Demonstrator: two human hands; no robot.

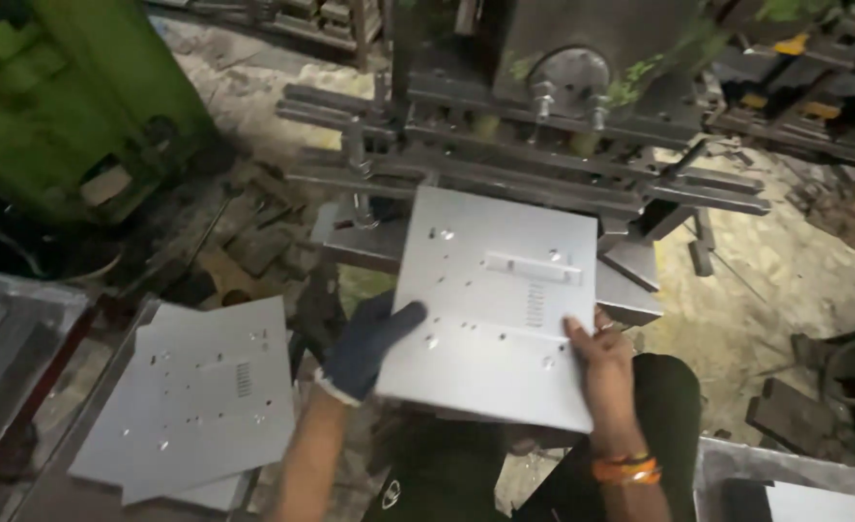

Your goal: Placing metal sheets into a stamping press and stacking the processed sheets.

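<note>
Head view shows both hands clamped on one punched metal sheet (490,304), held flat just short of the press (543,116). Gloved left hand (367,346) has its grip closed on the sheet's near-left edge; bare right hand (601,360) grips the near-right edge. From either grip the sheet runs forward toward the press bed, its long axis pointing away. Similar sheets in a stack (195,396) lie left of the left grip.

Press tooling (534,164) close ahead of sheet (495,300)
</note>
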